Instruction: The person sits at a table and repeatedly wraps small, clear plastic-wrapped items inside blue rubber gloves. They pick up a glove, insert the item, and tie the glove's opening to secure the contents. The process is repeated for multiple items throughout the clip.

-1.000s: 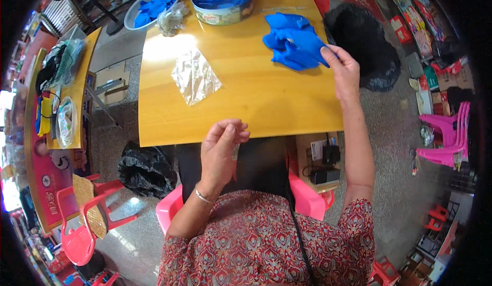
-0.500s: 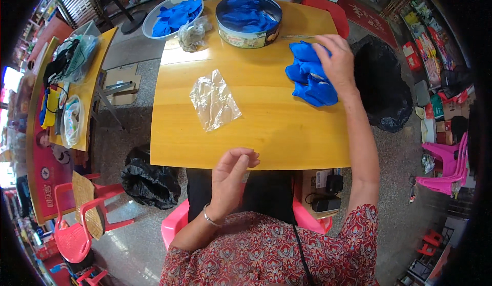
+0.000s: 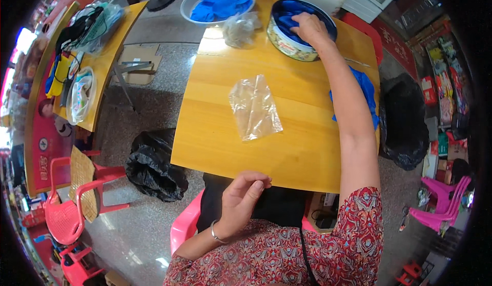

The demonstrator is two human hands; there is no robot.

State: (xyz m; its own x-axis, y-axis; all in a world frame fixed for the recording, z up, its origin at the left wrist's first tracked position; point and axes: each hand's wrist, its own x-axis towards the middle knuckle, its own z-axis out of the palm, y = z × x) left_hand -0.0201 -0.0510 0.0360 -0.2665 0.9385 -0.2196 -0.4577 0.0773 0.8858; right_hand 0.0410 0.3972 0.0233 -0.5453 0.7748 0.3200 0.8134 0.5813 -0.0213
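My right hand (image 3: 308, 28) reaches into a round printed tin (image 3: 292, 48) at the far side of the table. Its fingertips touch the thin blue gloves (image 3: 288, 9) inside; whether they grip one I cannot make out. Loosely curled, with the thumb against the fingers, my left hand (image 3: 242, 200) hovers at the table's front edge and holds nothing. More blue gloves (image 3: 365, 92) lie at the table's right side, partly hidden under my right forearm. A flat clear plastic bag (image 3: 255, 109) rests in the middle of the table.
Left of the tin stands a white plastic basin (image 3: 187, 10) with blue gloves, beside a crumpled clear bag (image 3: 240, 29). Black bin bags stand on the floor left (image 3: 154, 168) and right (image 3: 405, 119) of the yellow table (image 3: 302, 147). A red chair (image 3: 66, 217) is at the left.
My right hand has left the blue gloves on the right side and moved into the tin. The view has shifted, so the table appears further right. My left hand stays near the front edge.
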